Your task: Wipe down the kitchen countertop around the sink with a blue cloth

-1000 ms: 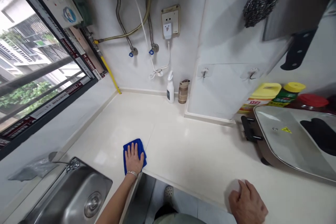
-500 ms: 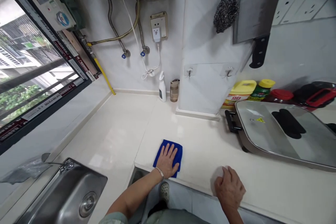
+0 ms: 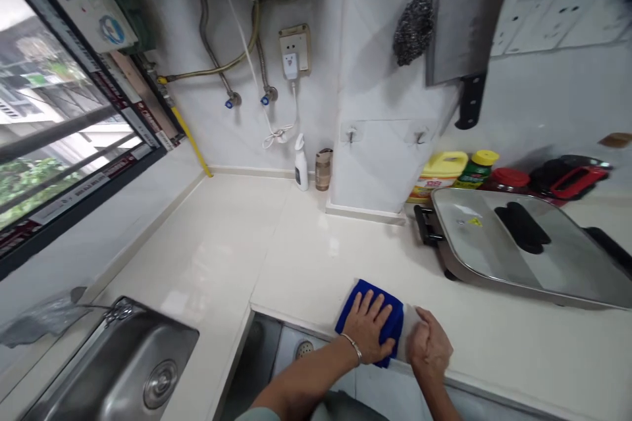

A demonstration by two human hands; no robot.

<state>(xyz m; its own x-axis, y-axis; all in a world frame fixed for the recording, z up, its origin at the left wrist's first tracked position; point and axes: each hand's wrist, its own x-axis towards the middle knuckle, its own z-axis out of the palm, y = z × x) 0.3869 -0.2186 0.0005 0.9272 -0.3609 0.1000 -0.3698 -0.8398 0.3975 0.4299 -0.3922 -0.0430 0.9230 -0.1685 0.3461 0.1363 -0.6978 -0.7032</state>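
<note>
A folded blue cloth point(image 3: 394, 320) lies on the white countertop close to its front edge, one corner hanging over that edge. My left hand point(image 3: 368, 327), with a bracelet at the wrist, rests flat on the cloth, fingers spread and pointing away from me. Just right of the cloth, my right hand point(image 3: 430, 347) is curled into a fist at the counter's edge. Nothing shows in its fingers, and a small gap separates it from the cloth.
An electric pan point(image 3: 494, 256) with a glass lid stands at right. Bottles, including a yellow jug point(image 3: 442, 168), are behind it. A spray bottle point(image 3: 301, 164) and a brown bottle point(image 3: 323, 171) stand by the wall. A steel sink point(image 3: 123, 368) is at left; a cleaver point(image 3: 457, 20) hangs above.
My left hand and the blue cloth have slid to the right along the counter's front edge, nearer my right hand. The right fist has stayed about where it was, turning slightly.
</note>
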